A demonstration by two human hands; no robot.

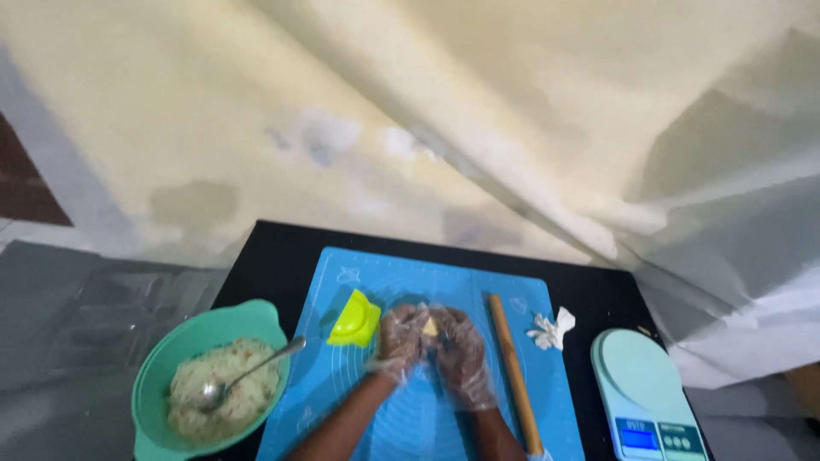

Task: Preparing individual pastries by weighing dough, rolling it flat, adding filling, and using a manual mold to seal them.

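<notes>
**Gloved hands pinch a small piece of dough over a blue mat**

The left hand (400, 340) and the right hand (461, 352), both in thin clear plastic gloves, meet in the middle of the view, fingers curled in towards each other. Between them they clamp a small pale-yellow wedge of dough (430, 327), the fingertips of both hands touching it; only its top corner shows, the rest is hidden by the fingers. The dough sits held just above the upper middle of a blue silicone pastry mat with faint printed circles (376, 273), which lies flat on a black desk (265, 256).

Just beside the left hand, on the mat, lies a bright yellow-green plastic dumpling press (355, 319), folded shut. On the other side, near the right hand, a long light-brown wooden rolling pin (515, 371) lies along the mat, running from its top edge towards the viewer. Past the pin, off the mat's edge, a small crumpled white scrap (552, 329) rests on the desk; whether it is paper or dough I cannot tell.

At the left corner of the desk stands a mint-green plastic bowl (162, 363) holding a pale, crumbly filling (224, 394), with a metal spoon (248, 374) resting in it, handle against the rim. At the right corner sits a pale mint kitchen scale with a lit blue display (642, 388).
</notes>
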